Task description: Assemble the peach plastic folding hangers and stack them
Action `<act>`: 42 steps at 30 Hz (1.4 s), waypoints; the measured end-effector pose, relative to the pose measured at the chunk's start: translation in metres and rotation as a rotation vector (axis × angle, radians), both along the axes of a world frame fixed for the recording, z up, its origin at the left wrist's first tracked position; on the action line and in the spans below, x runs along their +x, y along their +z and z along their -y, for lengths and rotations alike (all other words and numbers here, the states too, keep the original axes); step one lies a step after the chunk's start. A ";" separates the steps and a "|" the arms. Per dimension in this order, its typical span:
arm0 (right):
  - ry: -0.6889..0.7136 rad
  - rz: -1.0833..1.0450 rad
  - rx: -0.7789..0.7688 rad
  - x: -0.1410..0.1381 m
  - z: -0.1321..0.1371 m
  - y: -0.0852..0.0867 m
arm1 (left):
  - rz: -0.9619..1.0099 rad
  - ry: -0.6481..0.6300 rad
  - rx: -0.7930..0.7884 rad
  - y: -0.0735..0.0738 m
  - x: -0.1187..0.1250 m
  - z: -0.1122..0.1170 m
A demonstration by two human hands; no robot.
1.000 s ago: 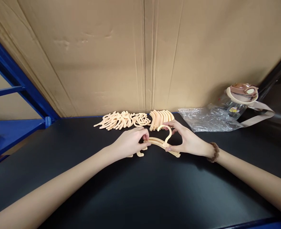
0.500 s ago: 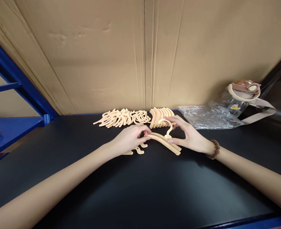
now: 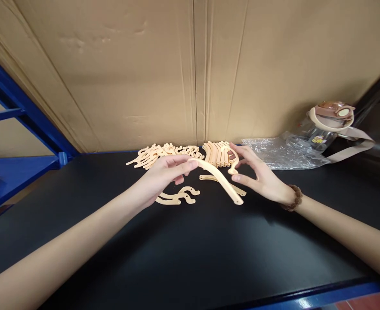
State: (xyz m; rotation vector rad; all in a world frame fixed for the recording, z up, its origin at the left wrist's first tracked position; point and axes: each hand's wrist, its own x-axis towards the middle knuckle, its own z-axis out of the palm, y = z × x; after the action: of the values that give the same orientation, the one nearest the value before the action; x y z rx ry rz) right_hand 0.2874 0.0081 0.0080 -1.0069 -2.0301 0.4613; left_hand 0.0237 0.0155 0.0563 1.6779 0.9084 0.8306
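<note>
My left hand (image 3: 164, 174) pinches one end of a curved peach plastic hanger arm (image 3: 218, 183), lifted off the black table (image 3: 190, 254) with its far end tilted down. My right hand (image 3: 257, 176) grips a small peach hook piece (image 3: 233, 165) between thumb and fingers, just right of the arm. Another curved arm (image 3: 223, 183) lies flat under the lifted one. Two small hooked pieces (image 3: 178, 198) rest on the table below my left hand.
At the back stand a loose heap of peach hooks (image 3: 164, 155) and a neat row of curved arms (image 3: 217, 153). A crumpled clear plastic bag (image 3: 280, 153) and a bottle with a pink lid and strap (image 3: 328, 125) lie back right. Cardboard wall behind, blue rack frame (image 3: 25, 120) left.
My left hand has raised one curved arm off the table, leaving another lying flat. My right hand lifted with the hook piece and moved slightly away from me. The camera tilted a little.
</note>
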 end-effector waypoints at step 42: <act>0.381 -0.050 -0.339 -0.033 0.030 0.005 | -0.740 -0.129 1.228 -0.054 0.001 0.036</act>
State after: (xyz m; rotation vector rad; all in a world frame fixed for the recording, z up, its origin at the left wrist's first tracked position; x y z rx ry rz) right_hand 0.2540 -0.0222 0.0128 -0.7857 -2.1460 1.0494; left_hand 0.0242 -0.0209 0.0028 3.2192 0.7480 0.6978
